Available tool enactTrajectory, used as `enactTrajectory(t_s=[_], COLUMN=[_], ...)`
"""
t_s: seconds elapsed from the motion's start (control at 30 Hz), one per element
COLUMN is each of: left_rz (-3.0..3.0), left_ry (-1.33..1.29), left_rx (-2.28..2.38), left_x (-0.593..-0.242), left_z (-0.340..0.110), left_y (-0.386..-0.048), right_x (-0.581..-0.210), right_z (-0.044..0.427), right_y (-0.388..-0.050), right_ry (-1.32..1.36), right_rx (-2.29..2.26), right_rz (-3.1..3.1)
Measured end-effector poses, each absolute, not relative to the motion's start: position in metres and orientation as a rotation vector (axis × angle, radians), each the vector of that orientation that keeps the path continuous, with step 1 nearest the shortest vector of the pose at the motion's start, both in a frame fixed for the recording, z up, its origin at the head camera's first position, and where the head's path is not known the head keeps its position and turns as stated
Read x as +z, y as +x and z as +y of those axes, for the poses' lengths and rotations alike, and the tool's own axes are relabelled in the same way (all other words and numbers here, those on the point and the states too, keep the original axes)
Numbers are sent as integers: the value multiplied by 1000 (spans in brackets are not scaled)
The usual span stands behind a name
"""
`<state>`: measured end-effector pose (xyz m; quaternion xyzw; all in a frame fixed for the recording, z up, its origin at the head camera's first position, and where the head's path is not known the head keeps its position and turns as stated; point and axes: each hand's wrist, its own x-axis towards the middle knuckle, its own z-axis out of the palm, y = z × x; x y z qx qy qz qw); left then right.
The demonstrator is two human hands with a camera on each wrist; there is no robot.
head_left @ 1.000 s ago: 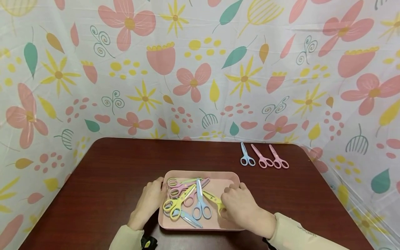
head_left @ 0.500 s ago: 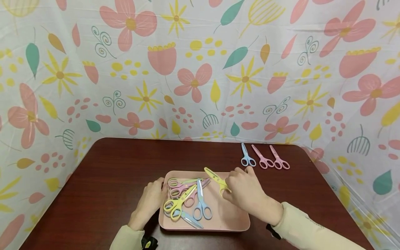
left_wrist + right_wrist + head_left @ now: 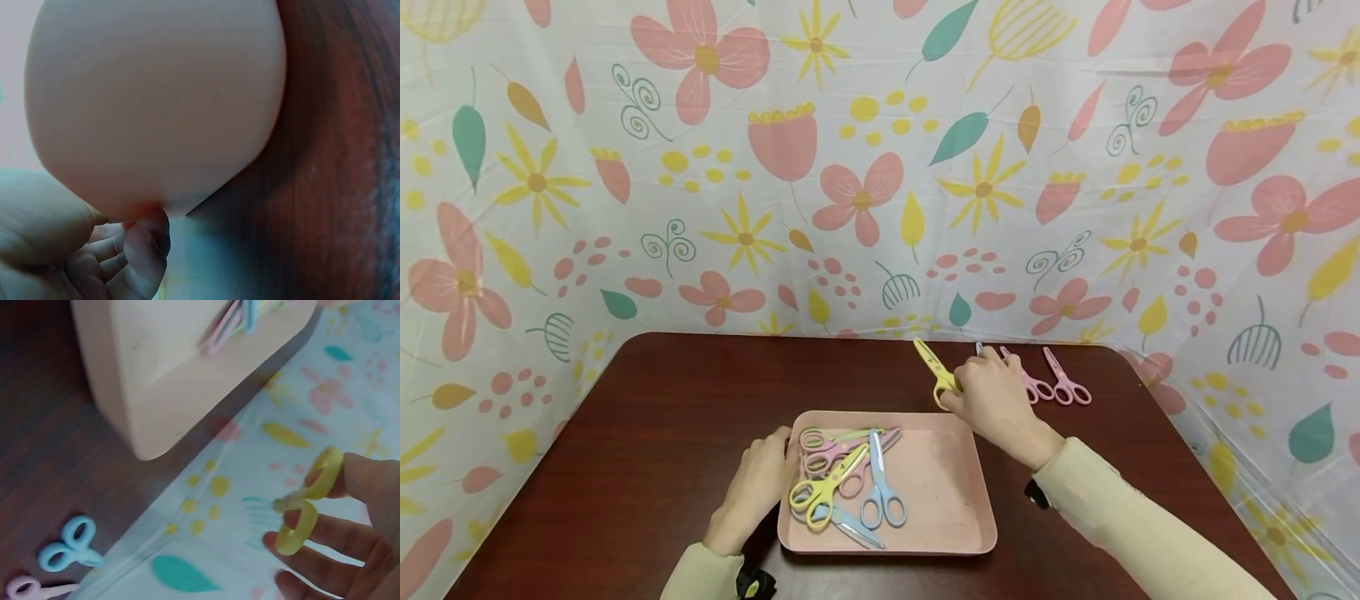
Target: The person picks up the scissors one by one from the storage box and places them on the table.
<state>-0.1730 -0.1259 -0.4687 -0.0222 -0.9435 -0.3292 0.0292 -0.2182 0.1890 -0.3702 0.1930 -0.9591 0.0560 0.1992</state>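
Observation:
Beyond the tray's back right corner, my right hand (image 3: 997,398) pinches yellow scissors (image 3: 934,365) by the handle loops, blades pointing away to the left. In the right wrist view, fingertips sit in and against the yellow loops (image 3: 299,532). My left hand (image 3: 758,477) grips the left side of a pink tray (image 3: 951,500), its fingertips at the tray wall (image 3: 156,94) in the left wrist view. Yellow scissors (image 3: 829,483), blue scissors (image 3: 880,483) and several others lie piled in the tray's left half.
At the table's back right lie pink scissors (image 3: 1066,379), a second pink pair (image 3: 1033,385) and blue scissors (image 3: 76,545), mostly hidden by the right hand in the head view. A flowered cloth (image 3: 865,275) hangs behind the brown table (image 3: 685,400).
My right hand has lifted the yellow scissors out of the tray's right side and carried them back, past the tray's rear rim. The left hand stays at the tray.

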Motion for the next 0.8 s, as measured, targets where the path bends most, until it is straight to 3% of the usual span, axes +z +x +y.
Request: enactTrajectory(t_s=[0.8], left_rz=[-2916], left_ry=[-49], left_rx=[-1058], left_x=[-471], left_z=[-125], left_y=[-174], right_x=[-425], right_z=[220], right_y=[-287], right_ry=[142], right_rx=[198], right_rz=[-2877])
